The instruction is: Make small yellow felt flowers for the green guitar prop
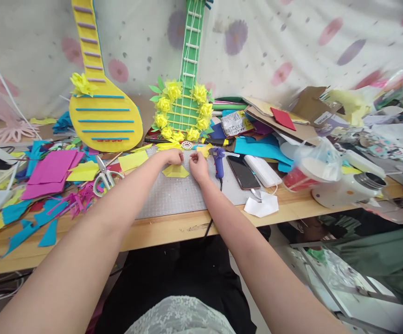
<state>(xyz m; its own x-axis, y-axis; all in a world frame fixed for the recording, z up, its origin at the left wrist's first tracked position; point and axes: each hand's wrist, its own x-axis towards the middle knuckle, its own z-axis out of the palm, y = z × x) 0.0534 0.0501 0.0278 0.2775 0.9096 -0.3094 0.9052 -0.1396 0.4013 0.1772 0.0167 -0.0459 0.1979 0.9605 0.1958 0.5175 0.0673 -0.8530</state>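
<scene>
Over the grey cutting mat [166,202], my two hands are close together with a small gap between them. My left hand [172,157] has its fingers curled down in a pinch; what they hold, if anything, is too small to make out. Just below it, a yellow trapezoid-shaped paper piece [175,172] lies on the mat. My right hand [198,166] is also closed, thumb and fingers together, its contents hidden. A purple glue gun [218,162] sits right of it. Behind both hands are a round white perforated disc [187,145] and yellow scraps.
A yellow lute-shaped craft [105,113] and a green one with yellow flowers [184,109] lean at the back. Scissors [105,177] and magenta sheets [50,174] lie left. Rightward are a phone [242,171], a power bank [262,170], a bagged cup [309,174] and a jar [343,189].
</scene>
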